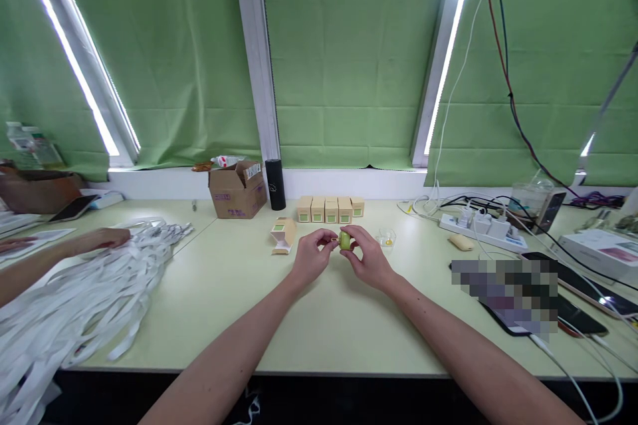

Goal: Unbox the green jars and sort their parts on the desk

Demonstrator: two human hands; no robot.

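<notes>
A small, rounded green object (344,241) is held up in front of me over the table; its exact kind is too small to make out. The thumb and fingers of my right hand (371,259) grip it from the right. My left hand (312,257) is pinched close to its left side, and what lies between those fingertips is too small to name. Left of my hands stands an opened small cardboard box (284,236) with a green label. Just beyond my right hand sits a small clear container (386,239) with something yellowish in it.
Several small closed boxes (331,210) stand in a row behind my hands. Further back are a cardboard carton (238,191) and a black cylinder (276,184). At left, another person's hand (102,241) touches white straps (114,279). Phones, cables and a power strip (481,231) lie right.
</notes>
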